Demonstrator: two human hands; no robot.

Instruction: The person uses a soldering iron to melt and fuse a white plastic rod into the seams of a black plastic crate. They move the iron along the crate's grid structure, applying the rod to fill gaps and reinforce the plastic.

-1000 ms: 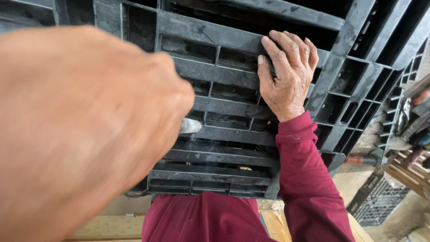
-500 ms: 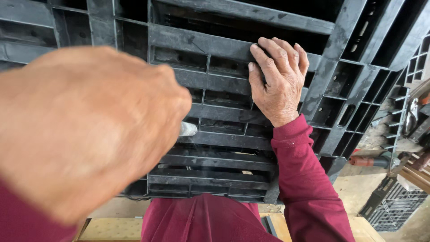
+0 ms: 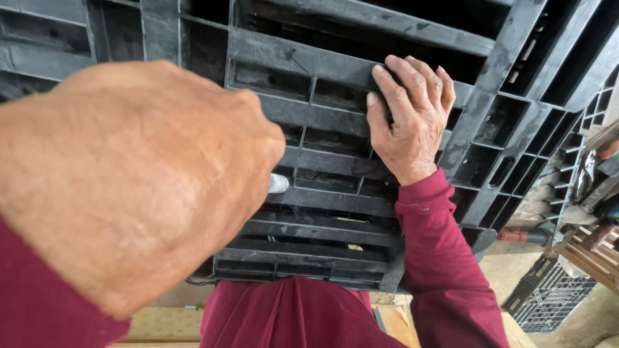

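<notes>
Hands on pallet | black plastic pallet point(image 3: 335, 122) leans upright before the person | right hand point(image 3: 412, 119) presses flat, fingers open, steadying it | left hand point(image 3: 135, 180) fisted around grey tool tip point(image 3: 278, 183), aimed at ribs

Count: two hands, one pallet, one metal tip, one crate.

Two bare hands show, each coming out of a dark red sleeve, so two sleeves: the left hand point(image 3: 129, 180) is closed in a fist close to the camera, and the right hand point(image 3: 412, 122) lies flat with four fingers and a thumb visible. One black plastic pallet point(image 3: 322, 64) fills most of the view; its ribbed cells are too many and too shadowed to count surely. One small grey metal tip point(image 3: 278, 183) pokes out past the left fist. One black mesh crate point(image 3: 548, 303) sits at the lower right, beside a few wooden slats point(image 3: 590, 254) whose number cannot be told.
</notes>
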